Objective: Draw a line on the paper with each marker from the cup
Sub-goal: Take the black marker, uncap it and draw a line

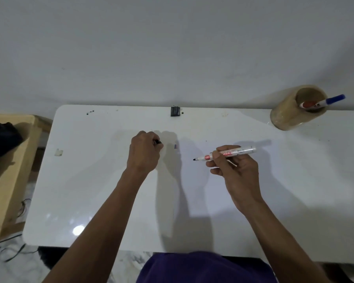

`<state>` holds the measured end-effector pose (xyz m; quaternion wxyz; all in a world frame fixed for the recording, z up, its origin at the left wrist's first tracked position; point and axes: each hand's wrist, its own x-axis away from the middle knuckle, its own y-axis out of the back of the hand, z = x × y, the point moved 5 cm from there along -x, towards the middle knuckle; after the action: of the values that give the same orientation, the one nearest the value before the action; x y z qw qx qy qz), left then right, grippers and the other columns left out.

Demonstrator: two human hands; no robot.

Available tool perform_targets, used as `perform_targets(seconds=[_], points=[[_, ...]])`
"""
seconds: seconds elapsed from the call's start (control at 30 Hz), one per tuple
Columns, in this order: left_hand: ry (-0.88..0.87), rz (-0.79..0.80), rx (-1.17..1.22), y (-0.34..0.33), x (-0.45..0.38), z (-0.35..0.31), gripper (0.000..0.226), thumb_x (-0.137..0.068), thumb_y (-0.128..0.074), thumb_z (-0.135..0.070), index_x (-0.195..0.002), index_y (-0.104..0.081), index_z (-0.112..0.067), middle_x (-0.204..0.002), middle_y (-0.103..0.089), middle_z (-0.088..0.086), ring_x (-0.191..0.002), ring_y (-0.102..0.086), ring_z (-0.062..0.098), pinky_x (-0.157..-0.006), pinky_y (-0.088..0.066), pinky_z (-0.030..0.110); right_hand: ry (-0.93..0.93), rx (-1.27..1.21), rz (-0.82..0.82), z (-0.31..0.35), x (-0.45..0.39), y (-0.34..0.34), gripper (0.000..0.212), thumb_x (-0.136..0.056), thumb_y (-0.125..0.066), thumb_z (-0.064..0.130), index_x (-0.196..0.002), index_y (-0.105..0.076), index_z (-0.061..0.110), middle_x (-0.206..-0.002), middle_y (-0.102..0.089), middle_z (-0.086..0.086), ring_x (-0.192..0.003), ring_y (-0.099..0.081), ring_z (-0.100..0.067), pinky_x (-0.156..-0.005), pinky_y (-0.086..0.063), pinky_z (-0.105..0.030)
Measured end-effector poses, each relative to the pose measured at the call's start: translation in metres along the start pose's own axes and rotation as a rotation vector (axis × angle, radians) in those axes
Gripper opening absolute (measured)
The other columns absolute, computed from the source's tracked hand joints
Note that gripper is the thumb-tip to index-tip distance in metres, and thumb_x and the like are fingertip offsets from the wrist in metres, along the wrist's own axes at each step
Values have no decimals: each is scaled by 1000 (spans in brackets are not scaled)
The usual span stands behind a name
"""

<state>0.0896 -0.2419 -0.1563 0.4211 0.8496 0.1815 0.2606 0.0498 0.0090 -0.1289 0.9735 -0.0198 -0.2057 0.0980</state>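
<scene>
right hand (231, 166) gripping uncapped marker (229, 153) | left hand (144, 153) clenching black cap (157, 142) | cup (294, 108) standing far right on counter (90, 190), nothing blocking paper (192, 152)

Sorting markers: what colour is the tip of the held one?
Black, on the marker in the right hand; head view.

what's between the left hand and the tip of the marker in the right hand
In the head view, two short lines, one blue and one red, sit on the paper between the left hand and the marker tip; otherwise that stretch is bare.
</scene>
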Motion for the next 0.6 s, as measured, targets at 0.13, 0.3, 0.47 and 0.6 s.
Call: perform_targets(seconds=[0.13, 0.3, 0.47, 0.6], points=[[60, -6, 59, -1, 4, 1, 26, -87, -74, -19, -110, -68, -9, -106, -63, 11, -92, -66, 30, -80, -48, 31, 59, 35, 12, 1, -7, -2, 15, -86, -77, 0, -94, -66, -4, -80, -77, -15, -72, -76, -24, -67, -62, -35], [56, -313, 73, 10, 55, 1, 41, -87, -72, -40, -117, -56, -16, -117, -59, 8, -107, -56, 28, -82, -51, 40, 133, 39, 74, 0, -24, -6, 19, -76, -84, -6, -85, -67, -4, -86, -73, -26, -65, -72, -25, -62, -59, -34], [-347, -244, -155, -38, 100, 0, 43, -91, -65, -38, -123, -63, -10, -130, -64, 15, -120, -58, 33, -98, -47, 46, 195, 165, 146, -10, -46, -18, 14, -78, -85, -1, -85, -74, 0, -88, -79, -14, -83, -75, -37, -72, -61, -43], [-420, -161, -292, -57, 103, 8, 55, -95, -56, -48, -139, -57, -16, -150, -52, 15, -142, -45, 33, -115, -35, 55, 264, 302, 156, -14, -61, -31, 17, -79, -87, 6, -77, -71, -1, -76, -77, -7, -65, -71, -19, -59, -55, -28]])
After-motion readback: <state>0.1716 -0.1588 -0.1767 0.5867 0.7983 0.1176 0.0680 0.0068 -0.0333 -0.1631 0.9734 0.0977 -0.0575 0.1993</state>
